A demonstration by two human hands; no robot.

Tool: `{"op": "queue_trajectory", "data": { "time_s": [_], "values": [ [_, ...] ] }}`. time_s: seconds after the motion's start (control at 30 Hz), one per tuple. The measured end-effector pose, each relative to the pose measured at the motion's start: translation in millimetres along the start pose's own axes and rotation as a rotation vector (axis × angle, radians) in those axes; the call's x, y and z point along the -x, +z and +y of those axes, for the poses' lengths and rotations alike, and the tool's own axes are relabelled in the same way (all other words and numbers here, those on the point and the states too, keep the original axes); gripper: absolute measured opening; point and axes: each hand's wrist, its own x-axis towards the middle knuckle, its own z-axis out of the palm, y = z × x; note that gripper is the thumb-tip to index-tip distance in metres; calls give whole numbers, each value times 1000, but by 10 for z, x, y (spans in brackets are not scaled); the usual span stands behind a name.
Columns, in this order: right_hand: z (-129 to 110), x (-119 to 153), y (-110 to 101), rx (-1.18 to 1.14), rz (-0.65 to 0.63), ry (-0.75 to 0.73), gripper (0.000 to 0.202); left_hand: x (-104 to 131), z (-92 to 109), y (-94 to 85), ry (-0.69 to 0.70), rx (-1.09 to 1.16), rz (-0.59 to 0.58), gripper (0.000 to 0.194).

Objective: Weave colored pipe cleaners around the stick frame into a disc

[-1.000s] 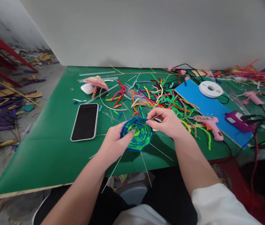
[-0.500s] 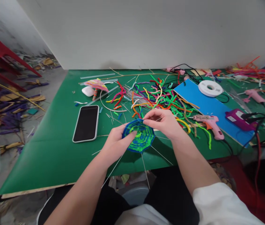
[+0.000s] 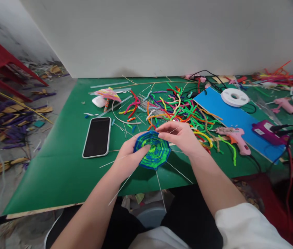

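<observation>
Nearby, thin pale spokes reach past the near edge of the green desk, fanning out from a blue-and-green woven disc between the two hands. The left hand is clamped on the disc's left side, thumb across its face. The right hand is at the far right rim, thumb and fingertips close together; whether they pinch the rim or a strand, I cannot tell. Left of the disc lies a phone; right, a pink glue gun. Farther off spreads a tangle of fuzzy coloured stems.
</observation>
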Motion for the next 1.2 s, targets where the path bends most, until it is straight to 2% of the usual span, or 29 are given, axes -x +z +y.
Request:
{"op": "queue_trajectory", "data": {
  "time_s": [0.17,0.4,0.6,0.73,0.87,1.03,1.2],
  "values": [
    [8,-22,44,-66,54,16,16,10,64,11,180,-59,8,48],
    [14,-40,94,-83,72,54,16,-9,8,29,128,2,71,31],
    [52,-38,92,-63,57,18,18,-7,-24,29,51,69,61,26],
    [39,-29,112,-94,7,18,16,-9,-17,29,61,79,47,26],
    [65,-29,140,-117,9,8,16,-2,1,49,38,50,3,25],
    [93,-39,150,-164,-16,9,16,8,7,72,89,30,30,30],
    [93,-39,170,-189,-13,17,18,4,-6,81,103,42,41,25]
  ]
}}
